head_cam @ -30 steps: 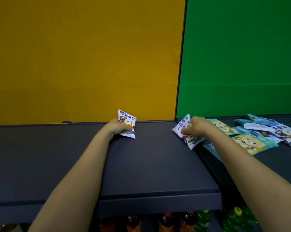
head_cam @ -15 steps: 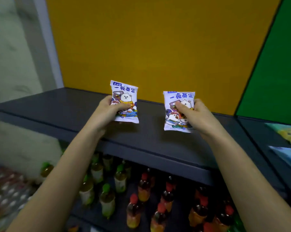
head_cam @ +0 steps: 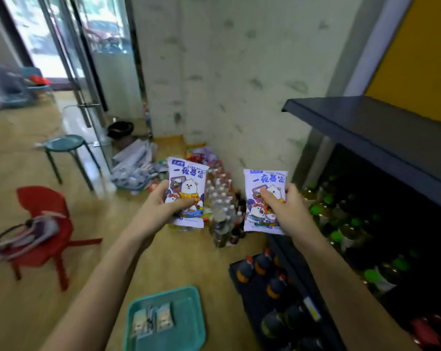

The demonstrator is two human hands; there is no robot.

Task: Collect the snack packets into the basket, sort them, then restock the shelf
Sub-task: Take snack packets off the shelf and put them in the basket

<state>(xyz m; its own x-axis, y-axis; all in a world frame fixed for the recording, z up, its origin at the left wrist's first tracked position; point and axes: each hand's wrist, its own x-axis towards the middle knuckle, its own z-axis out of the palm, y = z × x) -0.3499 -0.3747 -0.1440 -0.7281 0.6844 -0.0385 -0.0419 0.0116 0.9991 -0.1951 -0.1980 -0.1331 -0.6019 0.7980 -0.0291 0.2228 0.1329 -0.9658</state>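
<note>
Snack packets (head_cam: 186, 191) gripped in both hands, basket (head_cam: 163, 293) on the floor below.

Head view: left hand (head_cam: 158, 209) curls round one purple-white packet at its lower half, thumb across the front. Right hand (head_cam: 290, 214) grips a matching packet (head_cam: 265, 179) the same way. Both packets are upright and apart. The teal basket sits on the near floor, centre, with a few small packets (head_cam: 152, 320) lying in it. Dark shelf (head_cam: 366, 120) is at far right, with bottles (head_cam: 336, 219) beneath. Judgement: the step is the drop-off. Bring both hands low over the basket before letting go and lay the packets flat beside those inside. A toss from height could miss.
</note>
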